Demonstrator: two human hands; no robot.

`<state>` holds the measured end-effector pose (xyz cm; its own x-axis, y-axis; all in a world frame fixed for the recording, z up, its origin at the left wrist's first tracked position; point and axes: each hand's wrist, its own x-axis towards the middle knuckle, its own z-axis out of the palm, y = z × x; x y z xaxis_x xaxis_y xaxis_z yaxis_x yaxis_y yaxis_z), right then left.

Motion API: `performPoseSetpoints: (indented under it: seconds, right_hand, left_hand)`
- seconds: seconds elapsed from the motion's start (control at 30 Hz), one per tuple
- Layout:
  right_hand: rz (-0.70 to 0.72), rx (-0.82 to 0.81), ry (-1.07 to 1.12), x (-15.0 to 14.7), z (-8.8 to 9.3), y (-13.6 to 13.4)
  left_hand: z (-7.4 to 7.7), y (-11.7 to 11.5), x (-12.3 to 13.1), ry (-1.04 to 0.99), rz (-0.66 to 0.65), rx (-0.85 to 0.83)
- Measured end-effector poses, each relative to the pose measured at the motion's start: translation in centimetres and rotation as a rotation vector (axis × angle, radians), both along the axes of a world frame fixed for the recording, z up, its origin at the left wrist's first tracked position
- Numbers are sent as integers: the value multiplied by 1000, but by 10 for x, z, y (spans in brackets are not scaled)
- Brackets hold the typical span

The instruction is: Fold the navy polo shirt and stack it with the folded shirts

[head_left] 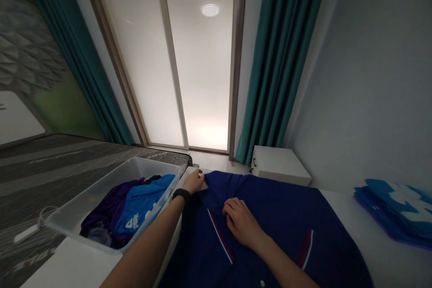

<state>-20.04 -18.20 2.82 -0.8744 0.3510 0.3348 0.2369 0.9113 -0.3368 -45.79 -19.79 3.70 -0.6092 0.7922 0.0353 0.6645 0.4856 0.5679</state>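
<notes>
The navy polo shirt (280, 202) is spread beneath the right grip (241, 222), whose fingers are loosely bent, closed on nothing. Whether its edge is pinched by the left grip (193, 181), farther forward, cannot be told. Creases between both grips are best smoothed gently outward, with that edge steadied.

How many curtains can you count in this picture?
2: a left curtain and a right curtain, one on either side of the sliding door.
</notes>
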Motion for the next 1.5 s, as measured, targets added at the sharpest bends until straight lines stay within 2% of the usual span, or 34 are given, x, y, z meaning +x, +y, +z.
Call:
performPoseSetpoints:
  seconds: [0.2, 0.43, 0.6, 0.73, 0.9, 1.0, 1.07, 1.17, 1.33, 1.4, 1.5]
  right_hand:
    - [1, -33, 39, 1, -2, 0]
    - [8, -35, 60, 2, -1, -1]
    - [2, -36, 59, 2, 0, -2]
    - [9, -59, 61, 2, 0, -1]
    - [6, -55, 67, 1, -2, -1]
    - [6, -47, 74, 1, -3, 0]
    - [7, -38, 80, 2, -3, 0]
    - [13, -14, 99, 2, -2, -1]
    - [-74, -22, 251, 2, -6, 2]
    - [-174, -71, 336, 2, -10, 7]
    - [-344, -188, 446, 2, -15, 16]
  left_hand:
    - [-7, 29, -13, -5, 13, -168]
    - [4, 35, -17, -41, -128, -258]
    - [8, 37, -24, -80, -175, -322]
    - [5, 34, -30, -132, -156, -276]
    - [-4, 26, -32, -186, -120, -112]
    - [-4, 25, -29, -214, -137, -25]
    - [3, 25, -25, -219, -159, 31]
    - [20, 24, -14, -201, -205, 131]
    - [49, 8, 24, -116, -298, 296]
    - [52, -3, 44, -69, -370, 335]
    - [43, -17, 73, -21, -461, 328]
